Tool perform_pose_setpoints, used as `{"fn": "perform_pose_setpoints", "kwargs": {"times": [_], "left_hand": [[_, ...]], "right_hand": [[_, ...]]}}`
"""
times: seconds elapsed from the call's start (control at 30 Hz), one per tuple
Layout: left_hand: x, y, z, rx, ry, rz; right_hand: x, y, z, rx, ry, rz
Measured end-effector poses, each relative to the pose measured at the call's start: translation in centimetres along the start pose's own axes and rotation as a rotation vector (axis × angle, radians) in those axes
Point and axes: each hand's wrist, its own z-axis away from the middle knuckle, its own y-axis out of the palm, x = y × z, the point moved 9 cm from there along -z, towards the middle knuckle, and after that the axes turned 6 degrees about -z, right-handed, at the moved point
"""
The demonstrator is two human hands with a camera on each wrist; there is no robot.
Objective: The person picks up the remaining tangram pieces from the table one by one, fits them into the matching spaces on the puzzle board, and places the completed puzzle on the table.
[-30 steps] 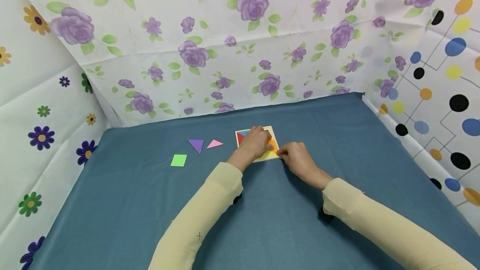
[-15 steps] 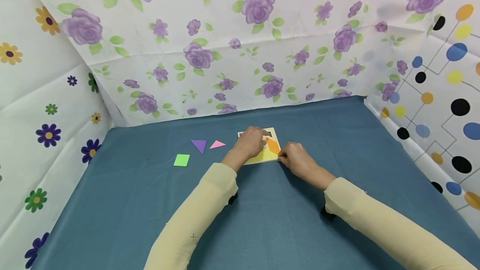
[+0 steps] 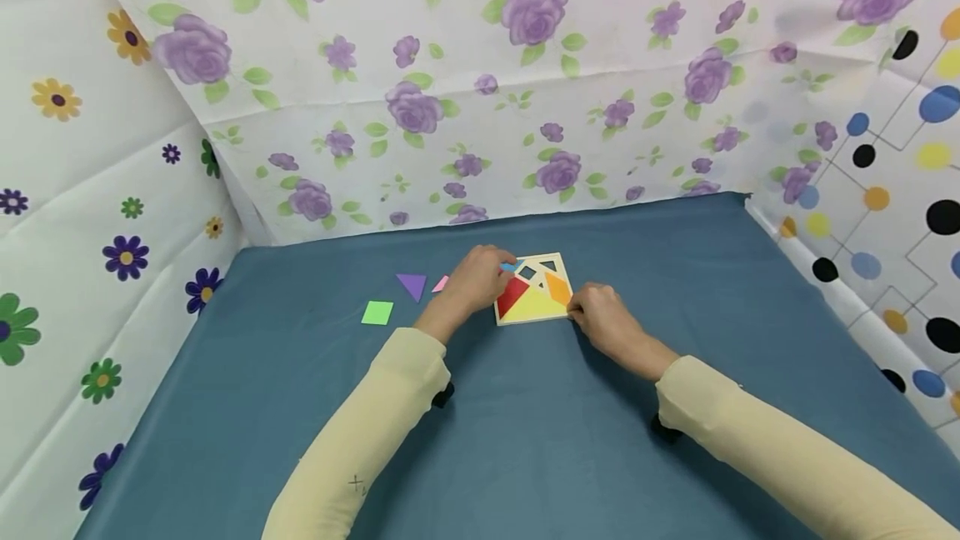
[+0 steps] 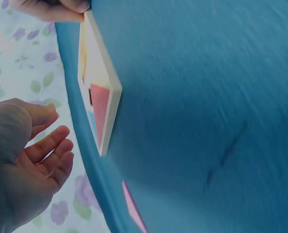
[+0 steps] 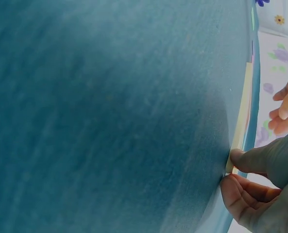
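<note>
Blue cloth (image 3: 480,457) in the head view bears a square pale-wood tray (image 3: 534,322) holding a flat red piece (image 3: 512,297), yellow triangle (image 3: 534,305), orange parallelogram (image 3: 557,288) and half-hidden blue piece (image 3: 512,266). Left wrist view: the left hand (image 4: 29,160), fingers loosely parted, grips nothing. Right wrist view: the right hand (image 5: 260,201) pinches the tray's corner.

You've got blue cloth (image 3: 225,407) spread below you. White rose-print sheet (image 3: 487,136) along its far edge, creased across. Flower-print sheet (image 3: 60,265) down its left edge; dotted sheet (image 3: 892,232) down its right, meeting the rose-print sheet near the far right corner.
</note>
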Motion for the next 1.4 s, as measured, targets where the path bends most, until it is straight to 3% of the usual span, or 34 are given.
{"fn": "perform_pose_setpoints", "kwargs": {"times": [0.13,0.27,0.73,0.93,1.4], "left_hand": [[1.0,-1.3,0.4,-0.031,0.003,0.023],[3.0,-2.5,1.4,-0.043,-0.027,0.033],[11.6,-6.4,8.1,-0.036,-0.175,0.124],[13.8,-6.6,10.0,-0.016,-0.228,0.112],[18.0,-6.3,14.2,-0.023,-0.26,0.069]], "right_hand": [[-0.4,-0.1,0.0,0.007,0.006,0.026],[-0.5,0.0,-0.1,0.02,0.002,0.026],[-0.3,0.1,-0.8,0.086,-0.025,0.034],[-0.4,0.0,-0.6,0.088,-0.047,0.02],[0.2,0.2,-0.5,0.08,-0.08,0.022]]}}
